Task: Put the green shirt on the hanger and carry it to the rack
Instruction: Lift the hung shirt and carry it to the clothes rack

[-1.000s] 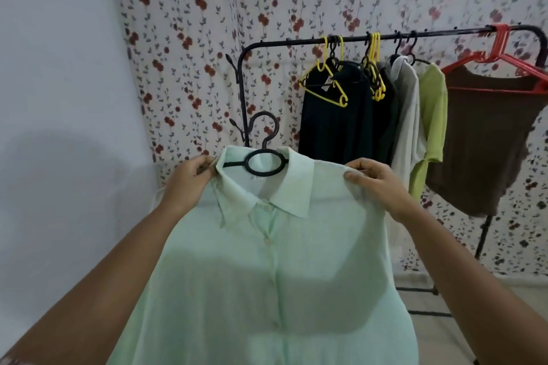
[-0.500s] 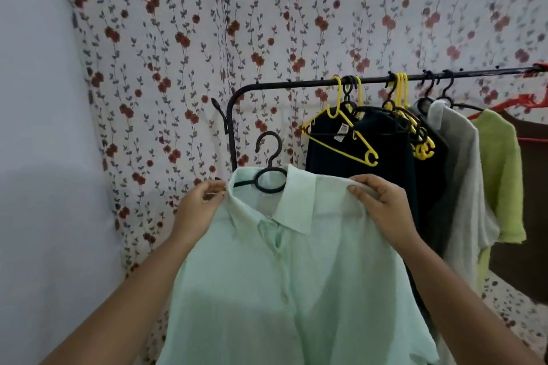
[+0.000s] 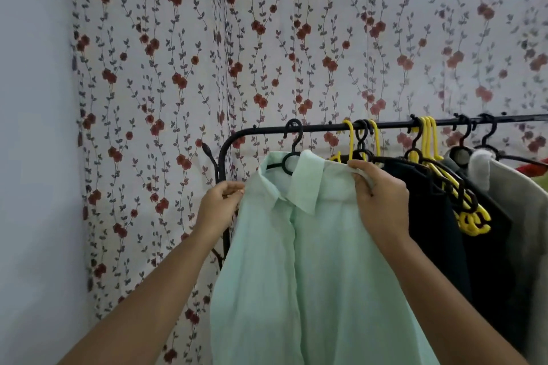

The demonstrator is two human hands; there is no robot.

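Note:
A pale green collared shirt (image 3: 311,261) hangs on a black hanger (image 3: 292,154) whose hook reaches the black rack rail (image 3: 394,125) near its left end; I cannot tell whether the hook rests on the rail or sits just in front of it. My left hand (image 3: 221,204) pinches the shirt's left shoulder. My right hand (image 3: 381,195) grips the right shoulder, fingers curled over the fabric. The hanger's arms are hidden inside the shirt.
To the right on the rail hang dark garments (image 3: 462,231) on yellow hangers (image 3: 427,139), then a grey shirt (image 3: 516,210). A floral curtain (image 3: 267,53) covers the wall behind. A plain wall (image 3: 32,157) stands at the left. The rack's upright post (image 3: 224,157) is beside my left hand.
Both hands have lifted the shirt up and forward to the rail's left end; the hanger's hook, before well below the rail, is now at rail height. The rack looks much closer.

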